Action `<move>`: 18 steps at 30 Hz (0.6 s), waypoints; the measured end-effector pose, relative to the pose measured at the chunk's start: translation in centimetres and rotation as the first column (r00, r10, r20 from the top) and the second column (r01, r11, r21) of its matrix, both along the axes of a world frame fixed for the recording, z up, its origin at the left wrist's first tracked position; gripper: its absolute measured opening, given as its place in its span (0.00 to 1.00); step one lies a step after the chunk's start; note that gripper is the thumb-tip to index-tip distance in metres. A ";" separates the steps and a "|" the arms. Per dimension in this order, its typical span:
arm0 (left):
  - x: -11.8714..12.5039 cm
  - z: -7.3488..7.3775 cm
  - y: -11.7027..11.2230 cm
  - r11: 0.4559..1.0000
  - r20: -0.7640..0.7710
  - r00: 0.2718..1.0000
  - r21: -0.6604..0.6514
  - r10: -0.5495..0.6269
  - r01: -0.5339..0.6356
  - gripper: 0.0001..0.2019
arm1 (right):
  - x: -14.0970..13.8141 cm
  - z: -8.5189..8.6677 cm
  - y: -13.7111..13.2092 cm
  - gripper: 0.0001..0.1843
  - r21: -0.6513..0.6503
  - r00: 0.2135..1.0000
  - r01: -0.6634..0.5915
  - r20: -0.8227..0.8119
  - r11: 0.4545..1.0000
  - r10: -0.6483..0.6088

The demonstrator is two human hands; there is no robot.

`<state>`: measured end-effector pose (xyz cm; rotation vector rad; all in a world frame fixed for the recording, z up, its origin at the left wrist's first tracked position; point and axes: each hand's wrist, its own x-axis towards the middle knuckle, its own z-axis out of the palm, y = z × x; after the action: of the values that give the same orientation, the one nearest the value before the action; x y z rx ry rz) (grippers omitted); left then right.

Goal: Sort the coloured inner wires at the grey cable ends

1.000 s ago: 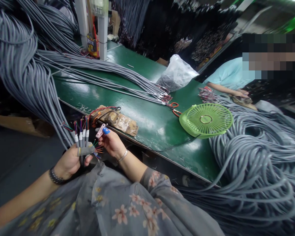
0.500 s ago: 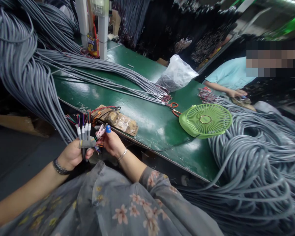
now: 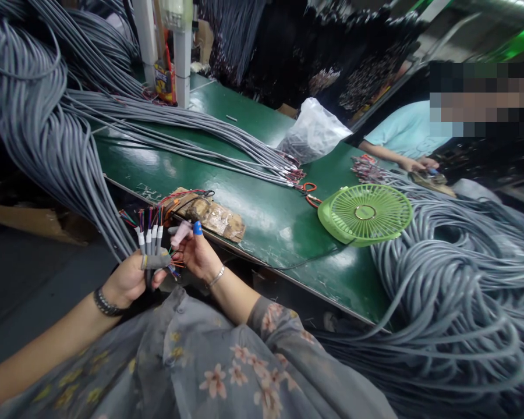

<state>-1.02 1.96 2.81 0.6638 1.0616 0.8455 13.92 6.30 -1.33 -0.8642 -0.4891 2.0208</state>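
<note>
My left hand (image 3: 128, 279) is closed round several grey cable ends (image 3: 151, 235) that stand upright, each with a white sleeve and coloured wires fanned out on top. A grey finger cot covers one finger. My right hand (image 3: 198, 253) is just to the right, pinching a small pink tool (image 3: 180, 231) near the thin coloured wire tips. A blue cot sits on its fingertip. Both hands hover below the near edge of the green table (image 3: 262, 215).
Thick bundles of grey cable (image 3: 39, 116) hang at left and pile up at right (image 3: 454, 291). On the table lie a green fan (image 3: 365, 212), a brown taped block (image 3: 209, 214), a plastic bag (image 3: 314, 134) and more cables. Another person (image 3: 408, 139) works at far right.
My left hand has lifted the cable ends slightly up and to the right. My right hand has shifted a little, keeping the pink tool by the wire tips.
</note>
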 end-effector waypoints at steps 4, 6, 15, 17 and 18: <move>-0.1 0.5 -1.3 0.999 -0.054 0.998 0.006 0.036 -0.036 0.11 | 0.5 0.6 -0.4 0.26 -0.007 1.000 -0.021 -0.020 1.000 0.021; -0.1 0.6 -1.7 0.999 -0.070 0.997 0.023 0.038 -0.037 0.11 | 0.5 0.8 -0.6 0.21 0.019 1.000 0.013 -0.005 1.000 -0.013; 0.8 1.7 -1.5 0.984 -0.070 0.983 0.062 0.171 -0.167 0.10 | 0.5 0.3 -0.9 0.22 0.194 0.965 0.159 0.179 0.968 -0.194; 1.3 2.1 -1.6 0.974 -0.065 0.974 0.079 0.216 -0.210 0.11 | 0.4 -0.1 -0.8 0.25 0.260 0.932 0.207 0.241 0.943 -0.271; 1.5 2.2 -1.7 0.970 -0.070 0.970 0.088 0.231 -0.225 0.12 | 0.3 -0.2 -0.8 0.26 0.268 0.927 0.209 0.252 0.940 -0.278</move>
<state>0.48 0.28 5.02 0.6544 1.1967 1.0725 14.26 5.53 -1.50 -1.0202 -0.7307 1.5777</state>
